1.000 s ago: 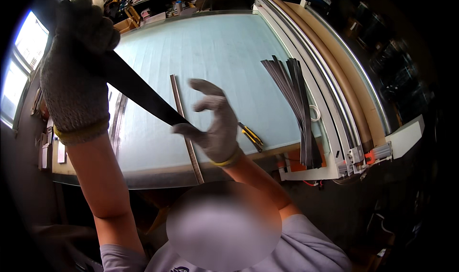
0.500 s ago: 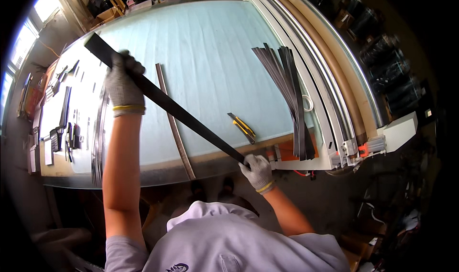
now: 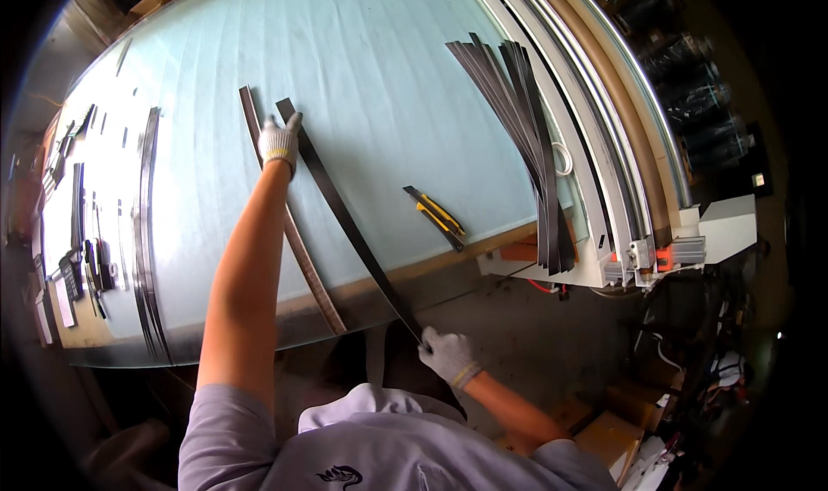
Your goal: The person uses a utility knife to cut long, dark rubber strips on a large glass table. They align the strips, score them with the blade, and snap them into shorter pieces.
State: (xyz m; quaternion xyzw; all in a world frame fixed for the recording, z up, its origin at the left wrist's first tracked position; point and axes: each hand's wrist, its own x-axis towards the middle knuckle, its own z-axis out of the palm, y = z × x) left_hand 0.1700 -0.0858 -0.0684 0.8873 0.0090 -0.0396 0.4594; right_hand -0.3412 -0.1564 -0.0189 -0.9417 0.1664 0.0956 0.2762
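A long black strip slants across the pale blue table, its near end reaching past the front edge. That near end is pinched in my gloved right hand. My gloved left hand lies by the strip's far end with fingers apart; one finger touches the strip's left edge. Beneath and beside this hand runs a narrower brown strip, roughly alongside the black one and also lying on the table. A yellow and black utility knife rests to the right of both strips.
Fanned dark strips lie at the right, by a white rail machine with a brown roller. More thin strips, a calculator and small tools occupy the left side. The table's front edge curves before me.
The black strip came down from a raised, more slanted position onto the table. My left hand moved right and loosened from its far end; my right hand drew nearer me, still holding the strip.
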